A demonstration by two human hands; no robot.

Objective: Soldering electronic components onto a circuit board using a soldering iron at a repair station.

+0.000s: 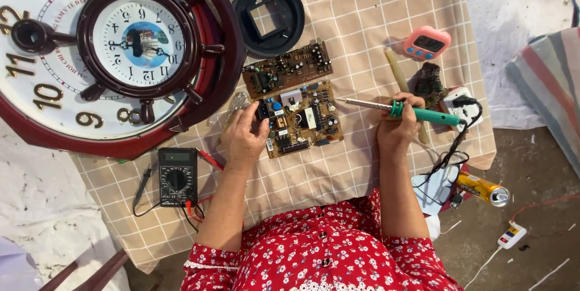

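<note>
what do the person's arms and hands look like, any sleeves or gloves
Both hands are bare: no gloves on the left hand or right hand. The forearms are uncovered too. Short red floral sleeves with small white flowers, the left edged in white lace trim.

A low table point(338, 173) stands under a beige cloth point(362, 19) checked with pale lines; the cloth hangs loose over the near edge; bare grey concrete floor point(531, 164) shows to the right, scattered with small scraps; white sheeting point(507, 43) lies over the ground beyond; a striped fabric point(553, 79) sits at the far right; flat, even daylight falls throughout.
</note>
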